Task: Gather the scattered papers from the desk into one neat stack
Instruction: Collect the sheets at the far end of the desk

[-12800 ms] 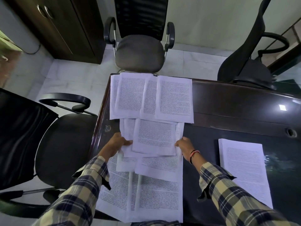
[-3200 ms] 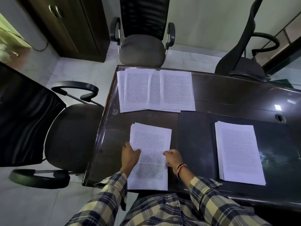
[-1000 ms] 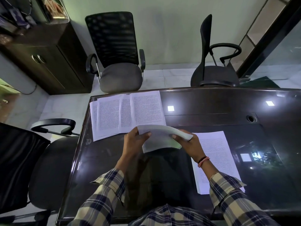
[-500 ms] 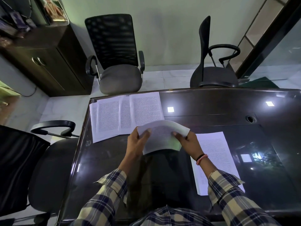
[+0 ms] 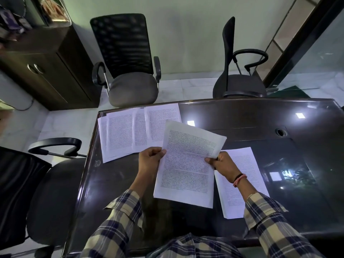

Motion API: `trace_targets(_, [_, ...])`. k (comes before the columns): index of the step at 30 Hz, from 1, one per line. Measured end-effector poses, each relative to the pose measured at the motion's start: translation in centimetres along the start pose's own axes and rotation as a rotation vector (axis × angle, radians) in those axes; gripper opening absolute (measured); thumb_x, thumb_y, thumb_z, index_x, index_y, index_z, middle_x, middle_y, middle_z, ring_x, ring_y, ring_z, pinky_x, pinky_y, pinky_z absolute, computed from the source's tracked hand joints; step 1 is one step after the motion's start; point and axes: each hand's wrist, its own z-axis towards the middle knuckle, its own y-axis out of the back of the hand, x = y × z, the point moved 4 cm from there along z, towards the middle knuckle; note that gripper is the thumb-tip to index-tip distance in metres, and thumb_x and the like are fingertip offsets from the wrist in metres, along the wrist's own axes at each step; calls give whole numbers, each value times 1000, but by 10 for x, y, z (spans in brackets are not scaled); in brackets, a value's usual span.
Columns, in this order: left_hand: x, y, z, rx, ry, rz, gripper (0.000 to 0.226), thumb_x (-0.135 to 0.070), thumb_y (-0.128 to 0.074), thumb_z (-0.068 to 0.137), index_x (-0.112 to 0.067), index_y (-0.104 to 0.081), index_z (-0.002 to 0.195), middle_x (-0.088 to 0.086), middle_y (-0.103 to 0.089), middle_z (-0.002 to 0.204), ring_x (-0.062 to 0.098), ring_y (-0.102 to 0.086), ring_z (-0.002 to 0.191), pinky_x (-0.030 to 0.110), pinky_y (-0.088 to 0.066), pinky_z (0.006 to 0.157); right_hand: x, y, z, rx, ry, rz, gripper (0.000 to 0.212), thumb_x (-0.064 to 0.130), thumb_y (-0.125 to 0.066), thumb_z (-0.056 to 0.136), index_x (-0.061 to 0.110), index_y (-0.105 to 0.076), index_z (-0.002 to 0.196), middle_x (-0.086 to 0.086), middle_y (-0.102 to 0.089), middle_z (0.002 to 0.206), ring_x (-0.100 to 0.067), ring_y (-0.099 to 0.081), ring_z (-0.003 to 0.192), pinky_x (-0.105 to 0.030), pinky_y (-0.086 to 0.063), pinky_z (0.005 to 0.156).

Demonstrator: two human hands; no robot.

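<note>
both hands (image 5: 188,162) grip, seemingly, a raised paper sheaf (image 5: 188,164).

Dim room, shiny counter, fisheye edges

Glossy dark counter (image 5: 260,116) throws back square ceiling-light glare and a window reflection at right; the chair (image 5: 128,58) back is blurry, walls bend at the edges, printed text stays unreadable.

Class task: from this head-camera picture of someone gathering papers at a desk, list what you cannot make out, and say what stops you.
1. Printed text on the held sheets: too small and blurred.
2. Number of sheets held: edges overlap.
3. Part of the stack on the desk: hidden behind the right hand and sleeve.
4. Left hand fingers: tucked behind the paper.
5. Spread pages: near corner covered by the held sheets.
</note>
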Motion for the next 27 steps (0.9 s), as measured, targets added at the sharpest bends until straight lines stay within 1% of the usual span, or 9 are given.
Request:
trace_targets(4, [-3,-5,8,166,69,-74,31,-17,-73,95,-12,-66,124,7,-77,112,29,-76,99,36,-64,78,-3,2,-11,18,-20,70,25,16,-70,94,11,-71,119,-7,-74,113,-21,-71,102,-24,-59,73])
trace_targets(6, [-4,-8,8,235,59,-35,22,-17,-69,98,-8,-72,118,8,-78,110,32,-76,98,43,-64,82,-6,1,-15,36,-34,91,25,17,-70,94,13,-71,119,-5,-74,114,-21,-72,102,-29,-61,77])
trace_targets(8, [-5,-8,8,186,56,19,18,-16,-70,97,0,-76,102,10,-80,100,35,-77,92,43,-65,79,-7,-1,-18,47,-44,107,25,17,-70,94,15,-71,119,-3,-74,115,-20,-72,103,-31,-61,79])
trace_targets(11, [-2,-7,10,91,65,25,19,-10,-76,92,9,-73,94,15,-79,94,35,-77,85,41,-65,74,-6,-4,-20,54,-54,108,23,18,-70,94,17,-71,117,-2,-74,114,-20,-72,102,-30,-61,78])
trace_targets(16, [5,-5,13,76,69,62,16,-12,-79,89,3,-74,86,10,-79,92,28,-78,83,39,-64,76,-6,-8,-24,55,-63,104,19,16,-68,95,20,-70,114,2,-74,111,-19,-72,98,-24,-59,73])
trace_targets(20, [4,-4,14,147,49,68,6,-8,-74,93,-7,-79,97,2,-81,95,20,-78,83,31,-64,75,-8,-8,-23,50,-79,76,18,19,-69,95,24,-69,112,0,-72,111,-22,-71,99,-26,-61,74])
trace_targets(23, [7,-2,19,102,69,109,5,-6,-75,91,-5,-77,87,7,-80,92,23,-78,82,36,-64,79,-10,-8,-23,62,-78,53,25,22,-70,94,18,-69,119,-1,-73,114,-23,-71,102,-30,-62,79])
trace_targets(25, [11,-3,23,58,92,133,13,-4,-76,91,-7,-74,78,8,-79,90,24,-76,80,38,-64,80,-10,-9,-23,71,-78,41,30,23,-70,94,14,-69,123,-1,-73,116,-22,-72,103,-32,-62,81])
trace_targets(27, [17,-3,24,27,108,131,12,-4,-78,89,-4,-73,78,10,-78,91,26,-76,83,40,-64,82,-12,-9,-24,73,-84,43,30,23,-70,94,13,-70,123,-2,-74,116,-22,-72,102,-33,-62,82])
